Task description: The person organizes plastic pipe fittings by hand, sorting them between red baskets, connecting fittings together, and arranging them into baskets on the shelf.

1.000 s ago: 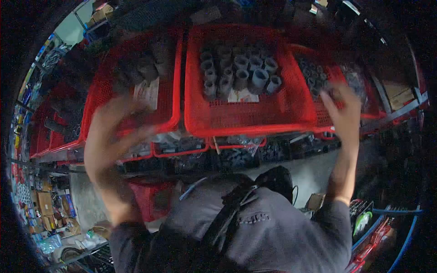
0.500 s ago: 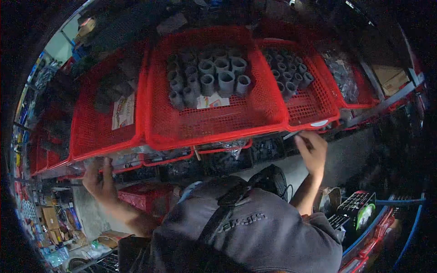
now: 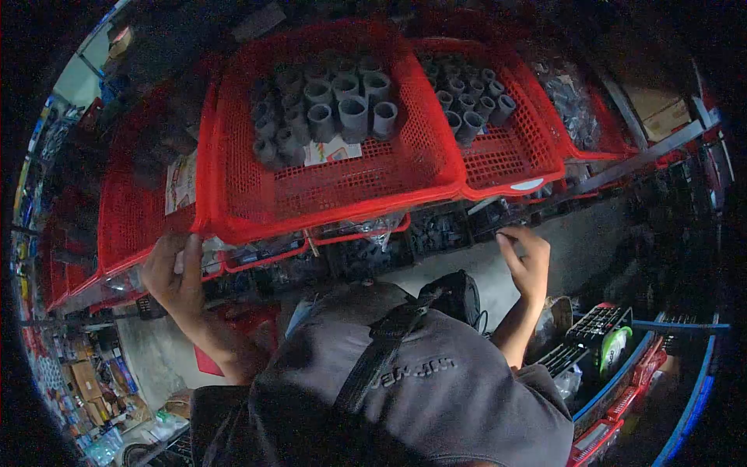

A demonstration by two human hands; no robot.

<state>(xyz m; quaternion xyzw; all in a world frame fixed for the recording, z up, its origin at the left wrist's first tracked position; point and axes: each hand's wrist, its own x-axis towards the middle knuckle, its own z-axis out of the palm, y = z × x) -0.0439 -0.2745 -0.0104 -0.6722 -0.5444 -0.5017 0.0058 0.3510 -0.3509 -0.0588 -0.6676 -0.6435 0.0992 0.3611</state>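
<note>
My left hand (image 3: 176,274) is raised at the front edge of the shelf, under the corner where the left red basket (image 3: 117,226) meets the middle red basket (image 3: 334,214). Its thumb and fingers are apart; whether the fingertips touch the rim I cannot tell. Short grey pipe pieces (image 3: 353,117) stand upright in the middle basket, on a printed card (image 3: 333,151). Off to the right, my right hand (image 3: 531,261) hangs below the smaller red basket (image 3: 510,167), fingers loosely bent, a gap between thumb and forefinger, nothing visible in it. That basket holds narrower grey pipe pieces (image 3: 471,124).
Below are a lower row of dark bins (image 3: 369,257) and a red container (image 3: 233,335). A basket of plastic-bagged parts (image 3: 572,105) stands at the far right. Black crates (image 3: 599,331) and a blue rail (image 3: 615,385) lie low on the right.
The baskets appear shifted up and left in view. My right hand now shows a wider gap below the small basket's rim; my left hand is closer to the basket corner.
</note>
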